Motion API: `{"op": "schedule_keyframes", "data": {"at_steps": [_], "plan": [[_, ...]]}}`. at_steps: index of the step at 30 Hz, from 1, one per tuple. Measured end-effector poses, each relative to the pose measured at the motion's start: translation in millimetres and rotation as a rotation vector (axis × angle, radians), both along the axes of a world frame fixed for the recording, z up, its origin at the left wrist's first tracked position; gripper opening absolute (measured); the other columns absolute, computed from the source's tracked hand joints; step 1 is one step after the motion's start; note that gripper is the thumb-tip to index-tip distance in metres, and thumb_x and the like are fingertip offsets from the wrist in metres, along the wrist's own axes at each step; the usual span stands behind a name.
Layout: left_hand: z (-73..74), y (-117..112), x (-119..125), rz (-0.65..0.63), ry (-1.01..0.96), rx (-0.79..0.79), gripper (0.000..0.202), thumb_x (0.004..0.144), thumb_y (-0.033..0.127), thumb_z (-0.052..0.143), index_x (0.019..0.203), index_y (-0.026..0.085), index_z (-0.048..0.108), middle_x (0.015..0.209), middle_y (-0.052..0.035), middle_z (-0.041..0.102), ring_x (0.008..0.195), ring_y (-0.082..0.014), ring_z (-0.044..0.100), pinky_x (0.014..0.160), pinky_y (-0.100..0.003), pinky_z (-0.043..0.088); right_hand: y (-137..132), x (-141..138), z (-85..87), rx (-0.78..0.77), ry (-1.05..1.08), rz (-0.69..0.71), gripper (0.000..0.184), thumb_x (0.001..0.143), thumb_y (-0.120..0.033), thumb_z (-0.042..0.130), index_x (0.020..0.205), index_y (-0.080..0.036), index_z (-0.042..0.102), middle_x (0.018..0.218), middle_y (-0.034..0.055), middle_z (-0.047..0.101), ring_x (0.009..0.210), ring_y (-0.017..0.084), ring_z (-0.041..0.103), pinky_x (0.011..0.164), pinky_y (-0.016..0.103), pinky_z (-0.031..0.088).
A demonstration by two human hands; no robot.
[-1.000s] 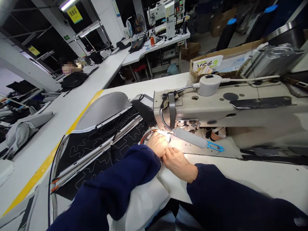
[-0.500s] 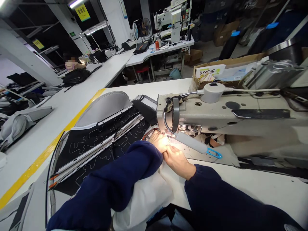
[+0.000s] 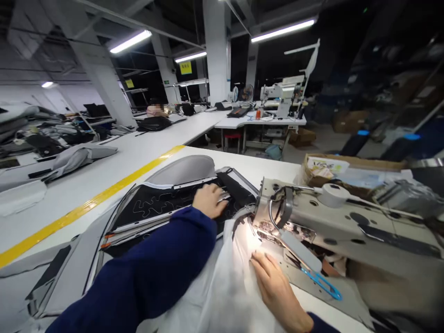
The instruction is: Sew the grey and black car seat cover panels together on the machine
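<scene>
My left hand [image 3: 209,200] lies over a black quilted panel [image 3: 149,201] with wavy stitching and light zip-like strips, its thumb apart from its fingers. Flat beside the lit needle area, my right hand [image 3: 275,289] has its fingers stretched out on the edge of a pale grey fabric [image 3: 225,277]. This fabric runs from under the head of the sewing machine [image 3: 333,222] down toward my lap. A small lamp with a grey handle [image 3: 301,249] and a blue clip [image 3: 322,283] hangs in front of the machine.
Yellow tape [image 3: 90,203] crosses the white table left of the panel. More grey fabric pieces [image 3: 79,162] lie on the far left. A cardboard box [image 3: 354,163] stands behind the machine. In the background are another sewing machine [image 3: 284,99] and a seated person [image 3: 157,110].
My left hand has left the needle area and moved left onto the black panel. My right hand now lies flat nearer me. More grey fabric shows, and the view has tilted up.
</scene>
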State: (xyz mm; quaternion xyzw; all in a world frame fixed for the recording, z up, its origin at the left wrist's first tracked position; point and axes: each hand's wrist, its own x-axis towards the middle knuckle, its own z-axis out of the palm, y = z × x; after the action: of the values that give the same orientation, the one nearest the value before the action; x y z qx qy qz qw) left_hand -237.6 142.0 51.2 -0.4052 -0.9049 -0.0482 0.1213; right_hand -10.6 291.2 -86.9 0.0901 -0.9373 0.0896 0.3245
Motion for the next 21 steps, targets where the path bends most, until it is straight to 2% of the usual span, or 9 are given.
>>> {"op": "schedule_keyframes", "data": {"at_steps": [2,3,4,7,10,13,16,18,21], "plan": [[-10.0,-28,-33,0.367,-0.086,-0.108,0.06,0.079,0.059,0.058,0.122,0.018,0.051,0.123,-0.0168,0.051,0.114,-0.0332,0.046,0.09,-0.047,0.041,3,11,14.6,-0.071,0.006,0.046,0.036,0.088,-0.007,0.04,0.119,-0.017,0.055,0.116,0.0121,0.062,0.111,0.025,0.058,0.096,0.048,0.049],[-20.6,-38,-44,0.475,-0.173,-0.172,0.062,0.079,0.061,0.056,0.121,0.016,0.051,0.122,-0.0189,0.051,0.114,-0.0348,0.045,0.09,-0.049,0.041,2,16,24.2,-0.106,0.009,0.069,0.038,0.088,-0.008,0.042,0.123,-0.018,0.052,0.118,0.0117,0.061,0.113,0.025,0.057,0.097,0.049,0.048],[-32.9,-45,-52,0.527,-0.232,-0.193,0.06,0.081,0.061,0.053,0.12,0.014,0.052,0.12,-0.0202,0.052,0.113,-0.0352,0.047,0.089,-0.049,0.041,0,20,34.9,-0.137,0.015,0.092,0.041,0.088,-0.008,0.043,0.127,-0.019,0.05,0.121,0.0117,0.06,0.116,0.026,0.055,0.099,0.048,0.047],[-63.9,-53,-56,0.533,-0.327,-0.166,0.053,0.089,0.056,0.043,0.116,0.011,0.053,0.11,-0.0208,0.058,0.106,-0.033,0.054,0.084,-0.043,0.044,-16,21,71.2,-0.204,0.047,0.133,0.05,0.087,-0.005,0.044,0.135,-0.021,0.044,0.129,0.0116,0.054,0.122,0.025,0.05,0.106,0.049,0.041],[-70.2,-60,-49,0.487,-0.394,-0.108,0.051,0.091,0.057,0.035,0.107,0.014,0.06,0.101,-0.0173,0.064,0.099,-0.0295,0.06,0.08,-0.037,0.045,-41,0,107.3,-0.241,0.071,0.139,0.048,0.089,-0.005,0.042,0.134,-0.022,0.044,0.135,0.012,0.049,0.128,0.025,0.045,0.107,0.051,0.038],[-57.3,-79,-42,0.458,-0.424,-0.037,0.053,0.09,0.062,0.033,0.097,0.019,0.064,0.099,-0.0132,0.066,0.096,-0.0276,0.062,0.076,-0.033,0.045,-63,-44,138.2,-0.249,0.069,0.09,0.044,0.093,-0.013,0.039,0.137,-0.02,0.04,0.144,0.0145,0.037,0.138,0.027,0.03,0.108,0.052,0.036],[-32.8,-109,-27,0.406,-0.352,0.089,0.051,0.087,0.065,0.037,0.086,0.021,0.063,0.085,-0.0079,0.067,0.087,-0.0242,0.063,0.069,-0.028,0.042,-66,-102,166.1,-0.227,0.059,-0.077,0.052,0.095,-0.03,0.04,0.143,-0.012,0.03,0.151,0.021,0.021,0.142,0.031,0.016,0.11,0.055,0.031],[-11.2,-130,-10,0.32,-0.203,0.231,0.05,0.086,0.064,0.04,0.072,0.02,0.058,0.069,-0.0036,0.062,0.072,-0.0188,0.061,0.063,-0.025,0.038,-61,-139,185.3,-0.237,0.071,-0.206,0.062,0.094,-0.041,0.042,0.144,-0.007,0.026,0.149,0.0263,0.023,0.141,0.035,0.019,0.107,0.059,0.029],[21.4,-161,24,0.163,0.087,0.476,0.049,0.087,0.057,0.044,0.058,0.017,0.047,0.055,0.0007,0.05,0.053,-0.0111,0.049,0.055,-0.024,0.034,-56,-175,211.5,-0.342,0.127,-0.277,0.075,0.087,-0.048,0.052,0.144,-0.007,0.025,0.138,0.0273,0.04,0.131,0.036,0.038,0.102,0.059,0.034]]}}
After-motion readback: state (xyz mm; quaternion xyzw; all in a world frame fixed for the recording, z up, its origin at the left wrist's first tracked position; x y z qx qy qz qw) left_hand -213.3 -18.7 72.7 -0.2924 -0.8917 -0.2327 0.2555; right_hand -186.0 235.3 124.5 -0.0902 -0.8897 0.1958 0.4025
